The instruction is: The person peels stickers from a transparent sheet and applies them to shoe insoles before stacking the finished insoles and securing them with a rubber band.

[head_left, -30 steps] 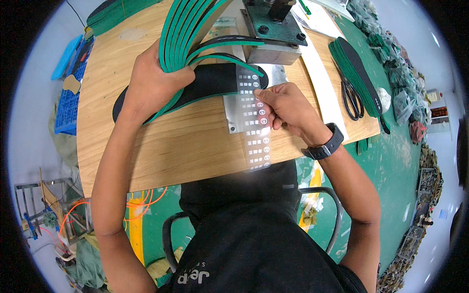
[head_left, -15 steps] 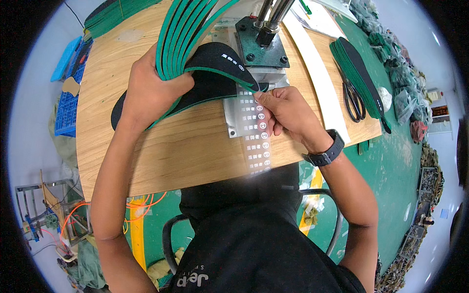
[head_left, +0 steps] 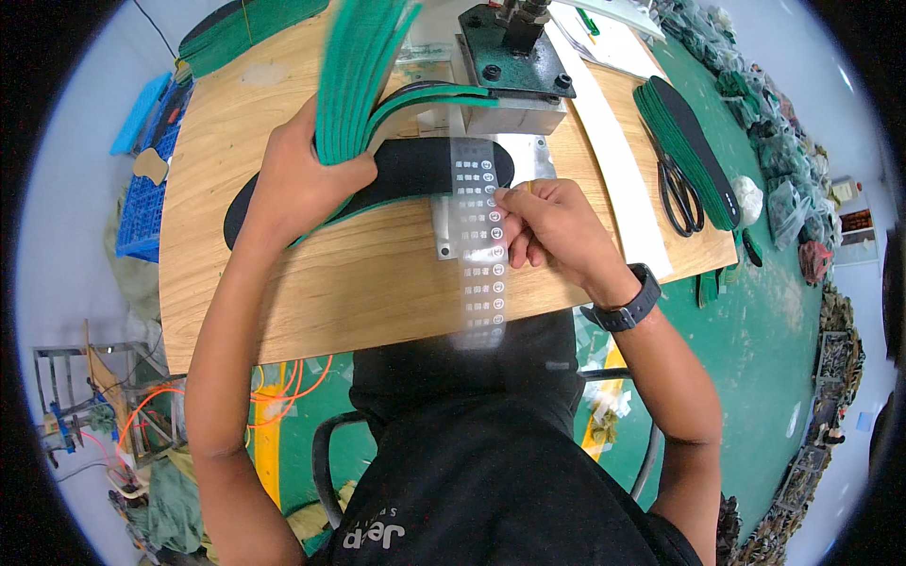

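Note:
My left hand [head_left: 304, 184] is closed round a fanned bundle of green-and-black insoles [head_left: 354, 90], which stand up from its grip. Beneath it one insole [head_left: 406, 172] lies black side up, its right end over a metal plate [head_left: 444, 236]. Across that end runs a clear strip of white printed transfers [head_left: 483, 274], hanging down past the table's near edge. The thumb and fingers of my right hand [head_left: 559, 226] pinch the strip's right edge. Just behind, the metal block of a press [head_left: 514, 115] is raised; a bent insole from the bundle reaches to it.
On the wooden table [head_left: 283, 316], black scissors [head_left: 681, 193] lie beside another insole stack [head_left: 689, 146] at the right. A long white strip [head_left: 613, 160] curves between them and the press. More insoles [head_left: 245, 33] stand at the far left, near a blue crate [head_left: 142, 217].
The printed insole has been lifted back toward the bundle, uncovering the black one below. The transfer strip now lies over that insole's end, still in my right hand's pinch.

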A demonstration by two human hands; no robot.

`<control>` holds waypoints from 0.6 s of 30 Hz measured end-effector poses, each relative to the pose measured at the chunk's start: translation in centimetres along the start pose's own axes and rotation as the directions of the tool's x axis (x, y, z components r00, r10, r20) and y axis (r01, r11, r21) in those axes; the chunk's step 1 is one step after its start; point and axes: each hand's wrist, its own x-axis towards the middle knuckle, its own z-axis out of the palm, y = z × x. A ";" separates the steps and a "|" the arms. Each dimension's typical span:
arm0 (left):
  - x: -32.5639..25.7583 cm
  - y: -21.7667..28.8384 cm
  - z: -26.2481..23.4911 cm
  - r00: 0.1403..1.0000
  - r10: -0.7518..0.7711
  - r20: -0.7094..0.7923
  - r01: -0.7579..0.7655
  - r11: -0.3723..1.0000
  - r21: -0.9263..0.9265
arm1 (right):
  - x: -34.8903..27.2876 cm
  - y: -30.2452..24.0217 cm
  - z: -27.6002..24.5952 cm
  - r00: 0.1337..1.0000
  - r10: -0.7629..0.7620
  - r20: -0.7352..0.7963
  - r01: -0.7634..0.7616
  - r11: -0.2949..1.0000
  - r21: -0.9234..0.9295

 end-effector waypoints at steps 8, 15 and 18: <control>-0.2 0.4 0.1 0.999 0.015 -0.053 -0.015 1.000 -0.002 | 0.1 0.0 0.0 1.000 -0.026 0.015 0.027 1.000 -0.016; 0.2 0.6 0.1 0.998 -0.012 -0.059 0.010 0.999 -0.038 | 0.4 -0.2 -0.1 1.000 0.004 -0.012 -0.004 1.000 0.028; 0.2 0.8 0.1 0.998 -0.034 -0.047 0.032 0.999 -0.031 | 0.4 -0.4 -0.1 1.000 0.009 -0.009 -0.009 1.000 -0.001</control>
